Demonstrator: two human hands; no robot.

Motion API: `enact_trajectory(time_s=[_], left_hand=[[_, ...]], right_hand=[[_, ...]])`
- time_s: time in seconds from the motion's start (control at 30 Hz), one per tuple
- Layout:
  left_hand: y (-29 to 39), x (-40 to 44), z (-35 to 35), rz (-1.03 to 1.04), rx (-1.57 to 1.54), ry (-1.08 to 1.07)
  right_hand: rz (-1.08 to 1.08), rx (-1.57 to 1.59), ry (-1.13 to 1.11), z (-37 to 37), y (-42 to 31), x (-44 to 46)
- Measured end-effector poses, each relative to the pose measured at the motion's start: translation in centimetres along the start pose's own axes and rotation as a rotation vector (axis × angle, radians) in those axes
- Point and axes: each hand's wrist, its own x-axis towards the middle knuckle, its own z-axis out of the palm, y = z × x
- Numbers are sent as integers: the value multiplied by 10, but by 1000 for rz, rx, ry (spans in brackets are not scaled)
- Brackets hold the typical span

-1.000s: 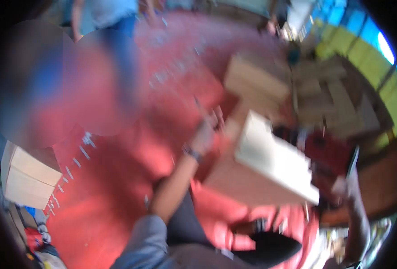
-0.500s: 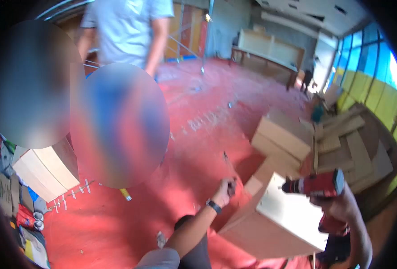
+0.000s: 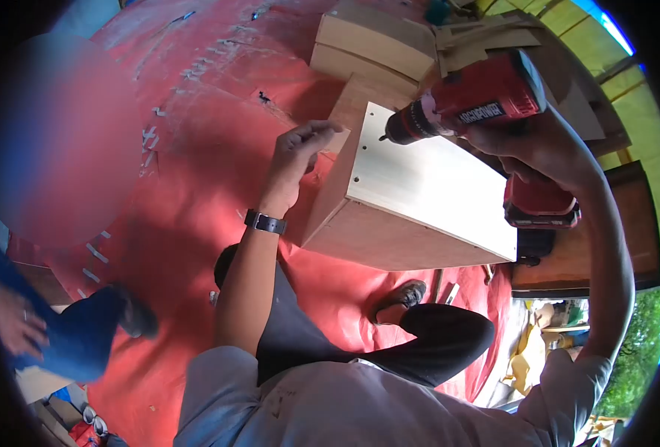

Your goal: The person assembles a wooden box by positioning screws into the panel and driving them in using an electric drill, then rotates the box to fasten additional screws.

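Right hand (image 3: 527, 149) gripped a drill (image 3: 479, 100) over a box (image 3: 427, 179) already bearing three dark edge spots (image 3: 364, 147), left hand (image 3: 291, 162) curled, grasp unclear

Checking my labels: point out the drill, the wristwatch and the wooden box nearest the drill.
Drill (image 3: 486, 95): head view, on its red body.
Wristwatch (image 3: 265, 222): head view, on its dark band.
Wooden box (image 3: 393, 238): head view, on its shaded side.

box (image 3: 427, 201) on floor (image 3: 173, 246) | drill (image 3: 486, 97) over box | second box (image 3: 375, 41) behind | boards (image 3: 577, 100) behind right
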Motion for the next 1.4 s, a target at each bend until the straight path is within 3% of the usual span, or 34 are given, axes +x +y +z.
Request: enact_trajectory(time_s=[0.17,0.27,0.4,0.6,0.73,0.9,1.0,1.03,1.13,1.17,1.23,1.4], left_hand=[[-11,6,20,171,24,-116],[-15,9,26,294,3,-161],[-13,4,21,193,44,-216],[-22,6,21,196,47,-266],[-20,2,24,147,38,-268],[-23,4,22,109,15,-267],[-23,3,25,147,-35,-225],[-23,3,27,160,-59,-186],[-24,8,27,178,-86,-113],[-23,9,26,179,-89,-95],[-18,7,24,190,-27,-120],[-27,10,26,191,27,-170]], right_hand=[[-203,142,-137,13,4,21],[-111,24,-118,16,-3,22],[40,-48,-146,11,-7,27],[68,-21,-156,7,2,34],[-82,20,-98,11,21,39],[37,-72,-133,10,-5,35],[119,-412,-215,2,-15,51],[15,-470,-220,1,-12,56],[152,-550,-220,-13,-21,62],[-72,-727,-198,-18,-11,73],[34,-781,-208,-30,-17,79],[-69,-895,-297,-40,-21,101]])
